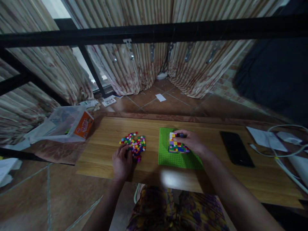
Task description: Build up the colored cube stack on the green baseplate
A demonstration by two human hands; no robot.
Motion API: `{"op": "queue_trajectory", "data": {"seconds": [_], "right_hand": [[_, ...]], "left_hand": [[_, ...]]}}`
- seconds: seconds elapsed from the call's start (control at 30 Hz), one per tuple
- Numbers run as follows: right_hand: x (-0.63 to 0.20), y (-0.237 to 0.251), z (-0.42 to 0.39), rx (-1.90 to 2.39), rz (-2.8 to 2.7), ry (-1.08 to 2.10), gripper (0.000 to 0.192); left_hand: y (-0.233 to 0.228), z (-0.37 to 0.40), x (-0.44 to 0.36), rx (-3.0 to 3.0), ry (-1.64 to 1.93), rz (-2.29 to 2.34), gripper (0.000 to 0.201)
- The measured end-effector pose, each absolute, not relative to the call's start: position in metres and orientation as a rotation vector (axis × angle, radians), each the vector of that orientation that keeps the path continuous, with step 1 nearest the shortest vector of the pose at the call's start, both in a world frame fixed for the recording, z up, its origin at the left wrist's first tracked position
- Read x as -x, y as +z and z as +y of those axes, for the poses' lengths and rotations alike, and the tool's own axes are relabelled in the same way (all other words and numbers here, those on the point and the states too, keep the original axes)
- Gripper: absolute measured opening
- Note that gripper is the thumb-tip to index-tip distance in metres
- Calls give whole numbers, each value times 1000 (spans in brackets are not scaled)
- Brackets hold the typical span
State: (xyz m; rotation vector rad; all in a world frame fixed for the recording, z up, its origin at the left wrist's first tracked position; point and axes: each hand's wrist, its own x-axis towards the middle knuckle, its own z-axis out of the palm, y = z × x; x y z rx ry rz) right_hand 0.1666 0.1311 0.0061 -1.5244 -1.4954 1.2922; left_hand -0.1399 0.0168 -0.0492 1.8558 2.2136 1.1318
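Observation:
A green studded baseplate (166, 159) lies on the wooden table, bearing a low structure of small multicoloured toy bricks (177, 148). My right hand (191, 141) reaches in from the right, its fingers bent over the structure's upper right part and closed on it. Whether a loose brick is also between those fingers is hidden. To the left, a loose pile of tiny coloured bricks (137, 144) is spread on the wood. At the pile's near left edge is my left hand (122, 159), fingers curled down among the bricks. Its fingertips are hidden.
A black phone (237, 149) lies right of the baseplate on the wooden table (101, 144). White cables (276, 156) and paper (266, 138) are at the far right. Left of the table stands a clear plastic box (69, 112) with an orange label. A black metal bar (154, 31) crosses above.

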Motion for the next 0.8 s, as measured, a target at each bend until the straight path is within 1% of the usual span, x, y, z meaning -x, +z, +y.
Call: {"op": "queue_trajectory", "data": {"seconds": [0.07, 0.13, 0.17, 0.23, 0.27, 0.33, 0.5, 0.63, 0.8], "right_hand": [[-167, 7, 128, 1524, -1520, 1174, 39], [-161, 13, 120, 1508, -1559, 953, 39], [-155, 17, 113, 1486, -1582, 827, 36], [-138, 26, 95, 1386, -1674, 654, 23], [-127, 28, 85, 1328, -1732, 637, 18], [-102, 25, 66, 1212, -1894, 724, 15], [-50, -14, 51, 1220, -2098, 702, 16], [-33, -33, 59, 1241, -2183, 629, 16], [-25, -30, 63, 1247, -2249, 543, 17]], "left_hand": [[-49, 17, 139, -1844, 1153, 2212, 21], [-50, 16, 139, -1836, 1162, 2216, 21], [-50, 16, 139, -1835, 1158, 2220, 21], [-50, 15, 138, -1833, 1146, 2222, 21], [-50, 15, 138, -1830, 1142, 2222, 21], [-50, 15, 137, -1819, 1140, 2228, 21], [-47, 14, 135, -1795, 1142, 2234, 20], [-48, 13, 134, -1784, 1134, 2243, 21], [-48, 13, 134, -1768, 1122, 2247, 21]]}}
